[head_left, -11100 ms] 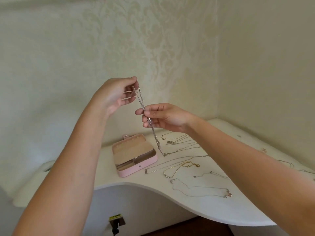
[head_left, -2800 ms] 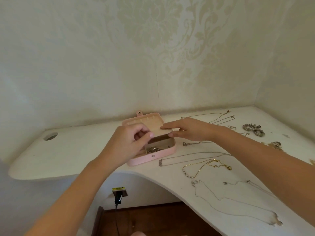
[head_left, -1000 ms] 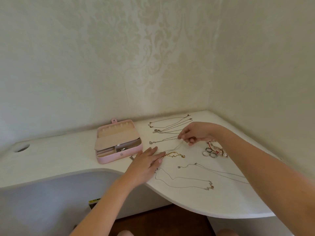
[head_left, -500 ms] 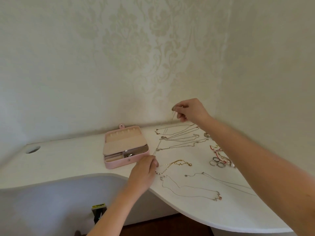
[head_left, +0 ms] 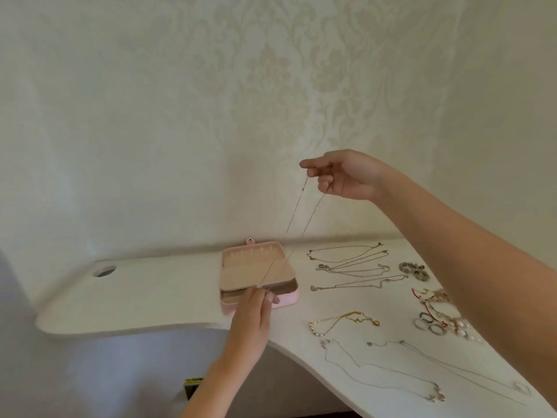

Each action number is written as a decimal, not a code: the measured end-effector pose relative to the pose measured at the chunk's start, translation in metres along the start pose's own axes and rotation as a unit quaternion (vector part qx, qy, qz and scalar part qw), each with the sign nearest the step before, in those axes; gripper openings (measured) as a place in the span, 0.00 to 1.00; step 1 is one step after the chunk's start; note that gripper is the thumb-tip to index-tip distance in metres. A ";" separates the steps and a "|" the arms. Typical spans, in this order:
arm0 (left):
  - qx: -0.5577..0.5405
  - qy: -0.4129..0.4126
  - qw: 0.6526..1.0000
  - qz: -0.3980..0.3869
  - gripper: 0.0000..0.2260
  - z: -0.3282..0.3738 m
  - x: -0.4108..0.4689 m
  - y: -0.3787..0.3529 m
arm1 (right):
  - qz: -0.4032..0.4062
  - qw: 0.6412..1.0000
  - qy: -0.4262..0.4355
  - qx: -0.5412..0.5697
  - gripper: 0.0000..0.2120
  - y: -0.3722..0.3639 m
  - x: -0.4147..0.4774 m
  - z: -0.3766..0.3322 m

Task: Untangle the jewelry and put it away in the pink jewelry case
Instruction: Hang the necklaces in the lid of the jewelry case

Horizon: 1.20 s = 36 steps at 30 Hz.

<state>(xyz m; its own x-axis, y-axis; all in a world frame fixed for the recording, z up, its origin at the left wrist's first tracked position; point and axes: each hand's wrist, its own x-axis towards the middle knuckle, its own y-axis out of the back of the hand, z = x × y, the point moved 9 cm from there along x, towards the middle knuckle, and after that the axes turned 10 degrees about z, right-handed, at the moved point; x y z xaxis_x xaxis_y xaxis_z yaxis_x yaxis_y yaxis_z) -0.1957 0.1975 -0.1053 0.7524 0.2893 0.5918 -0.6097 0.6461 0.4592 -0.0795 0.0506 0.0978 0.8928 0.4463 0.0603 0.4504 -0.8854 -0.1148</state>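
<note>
Above the counter [head_left: 150,291], left hand [head_left: 253,315] and right hand [head_left: 346,176] fingers [head_left: 313,163] pinched a thin chain [head_left: 297,218] taut at centre frame; overpulling risked snapping it.

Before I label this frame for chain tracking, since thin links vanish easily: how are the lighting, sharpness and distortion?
Head view: soft, even light, no glare or hard shadows. Head view: the thin chain, pinched by the right hand and left hand, is slightly soft and nearly fades into the pale wallpaper. Head view: wide-angle stretch enlarges the right forearm near the frame edge.
</note>
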 end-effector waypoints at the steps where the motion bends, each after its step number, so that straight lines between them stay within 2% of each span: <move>1: -0.002 -0.003 1.000 0.016 0.12 -0.001 0.006 0.008 | -0.004 0.998 0.020 -0.052 0.08 -0.005 0.007 -0.009; 5: -0.015 -0.005 0.999 0.046 0.16 -0.006 0.035 0.032 | -0.010 0.963 0.114 -0.245 0.10 -0.039 0.041 -0.039; 12: -0.098 0.107 0.989 -0.042 0.06 -0.021 0.067 0.051 | -0.056 0.932 0.183 -0.308 0.11 -0.106 0.098 -0.057; 14: -0.105 0.124 0.986 -0.033 0.06 -0.030 0.080 0.060 | -0.074 0.925 0.191 -0.319 0.11 -0.121 0.109 -0.062; 16: -0.050 0.118 0.992 -0.016 0.06 -0.045 0.098 0.066 | -0.087 0.915 0.197 -0.340 0.11 -0.130 0.120 -0.066; 19: 0.087 0.125 0.987 -0.049 0.06 -0.074 0.123 0.052 | -0.085 0.898 0.203 -0.382 0.10 -0.133 0.138 -0.067; 22: 0.235 0.150 0.954 -0.112 0.13 -0.100 0.135 0.022 | -0.070 0.872 0.198 -0.443 0.11 -0.131 0.155 -0.062; 24: 0.288 0.177 0.932 -0.132 0.16 -0.109 0.135 0.007 | -0.067 0.858 0.190 -0.472 0.11 -0.130 0.164 -0.058; 31: 0.330 0.179 0.924 -0.077 0.28 -0.122 0.137 -0.009 | -0.075 0.856 0.177 -0.480 0.10 -0.131 0.183 -0.046; 36: 0.309 0.156 0.938 -0.018 0.21 -0.119 0.139 -0.002 | -0.085 0.860 0.176 -0.471 0.10 -0.134 0.190 -0.037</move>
<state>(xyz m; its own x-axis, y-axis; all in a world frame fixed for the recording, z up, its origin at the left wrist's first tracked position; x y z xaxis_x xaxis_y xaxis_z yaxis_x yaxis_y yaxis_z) -0.0599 0.3205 -0.1030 0.7524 0.5309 0.3899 -0.5386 0.1550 0.8282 0.0299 0.2492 0.1617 0.6834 0.6598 0.3125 0.2240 -0.5969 0.7704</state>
